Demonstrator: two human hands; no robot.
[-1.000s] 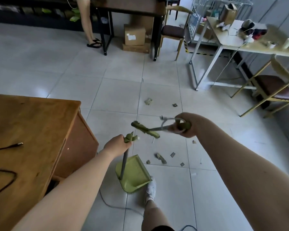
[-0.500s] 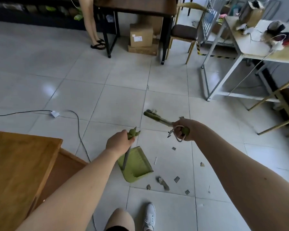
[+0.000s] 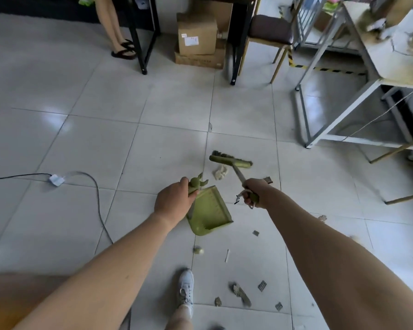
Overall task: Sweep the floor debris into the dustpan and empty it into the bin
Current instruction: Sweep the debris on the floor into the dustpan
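Observation:
My left hand grips the top of the long handle of a green dustpan, whose pan rests on the tiled floor with its mouth toward the lower right. My right hand holds the handle of a green broom; its head lies on the floor beyond the pan, right behind a crumpled paper wad. Several scraps of debris lie scattered on the tiles nearer to me, around my white shoe. No bin is in view.
A black cable with a white plug runs across the floor at left. Cardboard boxes, a black-legged table, a chair and a person's legs stand at the back. A white-framed table is at right.
I have stepped forward; the wooden table at lower left has nearly left the view. The broom head has swung out and down onto the floor behind the paper wad, and the dustpan moved forward.

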